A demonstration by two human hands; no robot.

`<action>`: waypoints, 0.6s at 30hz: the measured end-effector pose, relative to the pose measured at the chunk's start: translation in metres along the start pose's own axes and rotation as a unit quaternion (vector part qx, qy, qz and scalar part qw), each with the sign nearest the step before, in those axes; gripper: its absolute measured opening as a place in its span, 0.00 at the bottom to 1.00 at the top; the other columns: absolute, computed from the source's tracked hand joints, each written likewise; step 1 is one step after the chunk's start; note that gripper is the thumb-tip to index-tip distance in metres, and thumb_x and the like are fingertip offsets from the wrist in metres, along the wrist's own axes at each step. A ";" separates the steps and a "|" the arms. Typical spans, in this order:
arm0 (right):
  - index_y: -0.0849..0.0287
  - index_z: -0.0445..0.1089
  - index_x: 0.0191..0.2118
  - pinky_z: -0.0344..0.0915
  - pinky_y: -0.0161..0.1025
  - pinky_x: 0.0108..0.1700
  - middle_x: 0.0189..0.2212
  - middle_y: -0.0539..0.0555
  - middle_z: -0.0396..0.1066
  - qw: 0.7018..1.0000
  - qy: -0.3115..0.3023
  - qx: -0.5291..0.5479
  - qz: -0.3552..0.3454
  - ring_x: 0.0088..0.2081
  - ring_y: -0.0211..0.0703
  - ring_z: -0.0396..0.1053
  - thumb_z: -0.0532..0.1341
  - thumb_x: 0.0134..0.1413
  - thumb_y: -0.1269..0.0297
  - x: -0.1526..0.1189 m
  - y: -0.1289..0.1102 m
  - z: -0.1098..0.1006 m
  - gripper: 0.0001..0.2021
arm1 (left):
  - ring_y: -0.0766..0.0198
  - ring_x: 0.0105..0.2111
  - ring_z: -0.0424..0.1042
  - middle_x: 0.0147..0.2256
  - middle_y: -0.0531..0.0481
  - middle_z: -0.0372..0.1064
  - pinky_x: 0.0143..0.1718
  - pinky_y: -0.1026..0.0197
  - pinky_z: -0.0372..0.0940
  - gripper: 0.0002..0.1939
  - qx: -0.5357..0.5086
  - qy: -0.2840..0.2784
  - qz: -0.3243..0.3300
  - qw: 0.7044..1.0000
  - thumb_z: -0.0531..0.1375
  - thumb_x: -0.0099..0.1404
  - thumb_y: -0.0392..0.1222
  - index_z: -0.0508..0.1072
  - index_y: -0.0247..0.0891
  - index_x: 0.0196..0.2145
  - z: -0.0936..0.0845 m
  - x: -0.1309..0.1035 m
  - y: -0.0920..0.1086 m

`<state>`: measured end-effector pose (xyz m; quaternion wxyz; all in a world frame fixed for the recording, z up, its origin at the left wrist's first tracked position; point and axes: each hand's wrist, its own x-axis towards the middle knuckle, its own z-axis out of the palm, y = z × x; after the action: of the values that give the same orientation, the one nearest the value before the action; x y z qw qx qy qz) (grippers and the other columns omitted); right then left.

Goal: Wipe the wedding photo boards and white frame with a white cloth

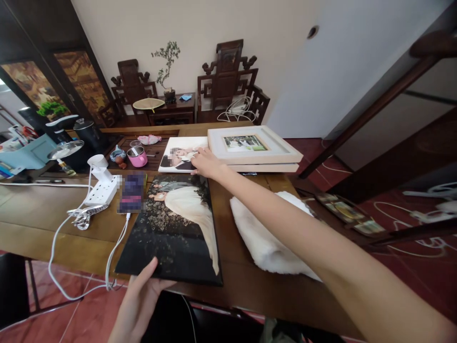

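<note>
My left hand [141,295] grips the near edge of a dark photo panel [171,233], thumb on top and fingers beneath. The panel shows a figure in a long pale dress and lies over the table's front edge. Farther back, my right hand [204,163] rests on the right side of a white-edged photo panel [178,153], its fingertips bent at the surface; whether it grips the edge is unclear. Right of that hand, a pale frame with a small photo [250,145] sits on another pale frame. A white fluffy cloth [260,238] lies under my right forearm.
Left on the wooden table [21,209] are a power strip [103,190] with white cables, a phone [132,193], a pink cup [137,156], a kettle and a light-blue organizer [32,155]. Wooden chairs [228,76] and a potted tree stand behind; a dark wooden rack is at right.
</note>
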<state>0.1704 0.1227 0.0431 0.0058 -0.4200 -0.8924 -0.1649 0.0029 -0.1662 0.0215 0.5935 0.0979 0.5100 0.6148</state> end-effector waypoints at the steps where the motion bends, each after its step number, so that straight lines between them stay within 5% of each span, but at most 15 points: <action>1: 0.66 0.70 0.44 0.59 0.52 0.52 0.45 0.61 0.71 1.000 -0.005 -0.008 0.003 0.51 0.54 0.64 0.62 0.57 0.58 0.001 0.000 0.005 0.15 | 0.53 0.36 0.78 0.38 0.47 0.78 0.34 0.55 0.76 0.29 -0.014 -0.022 0.000 1.000 0.66 0.54 0.32 0.69 0.41 0.55 -0.001 -0.001 0.000; 9: 0.70 0.68 0.50 0.43 0.65 0.58 0.46 0.67 0.73 0.998 0.003 -0.041 -0.043 0.54 0.60 0.62 0.59 0.60 0.63 0.002 -0.001 0.025 0.17 | 0.52 0.36 0.78 0.35 0.46 0.79 0.35 0.57 0.75 0.34 0.006 -0.027 0.018 0.999 0.70 0.50 0.33 0.69 0.39 0.55 -0.007 -0.003 -0.004; 18: 0.70 0.66 0.52 0.39 0.69 0.58 0.44 0.66 0.73 0.993 0.014 -0.080 -0.086 0.48 0.57 0.68 0.53 0.61 0.72 0.008 0.001 0.028 0.15 | 0.55 0.36 0.78 0.35 0.48 0.78 0.36 0.57 0.75 0.30 0.024 -0.014 0.013 1.000 0.69 0.53 0.33 0.70 0.40 0.54 -0.014 -0.003 -0.005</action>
<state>0.1695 0.1378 0.0181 -0.0295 -0.3388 -0.9089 -0.2412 -0.0029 -0.1765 0.0128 0.5903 0.1275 0.5149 0.6084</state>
